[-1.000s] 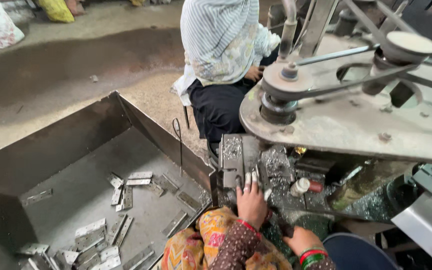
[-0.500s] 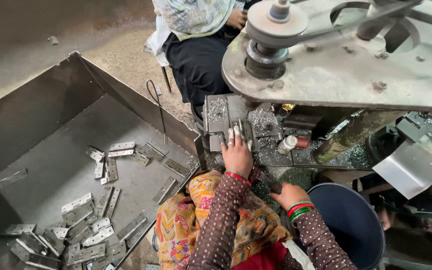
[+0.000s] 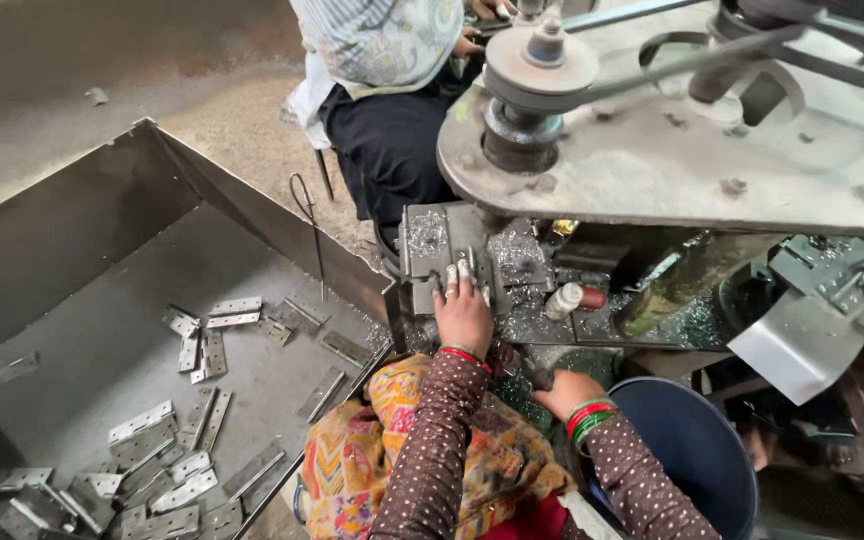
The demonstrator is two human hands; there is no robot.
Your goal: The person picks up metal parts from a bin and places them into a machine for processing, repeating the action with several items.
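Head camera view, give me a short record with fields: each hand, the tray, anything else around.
left hand: fingers on a metal piece on the machine bed, which is littered with shavings
right hand: low, beside the blue bucket; grip unclear
metal tray: holds scattered hinge plates
other: a second person seated beyond the machine

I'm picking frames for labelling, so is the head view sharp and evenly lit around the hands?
Head view: soft, even daylight, no hard shadows; the left hand on the machine bed is sharp; the right hand sits in dimmer shade; mild glare on the hinge plates in the metal tray; edges bend slightly.
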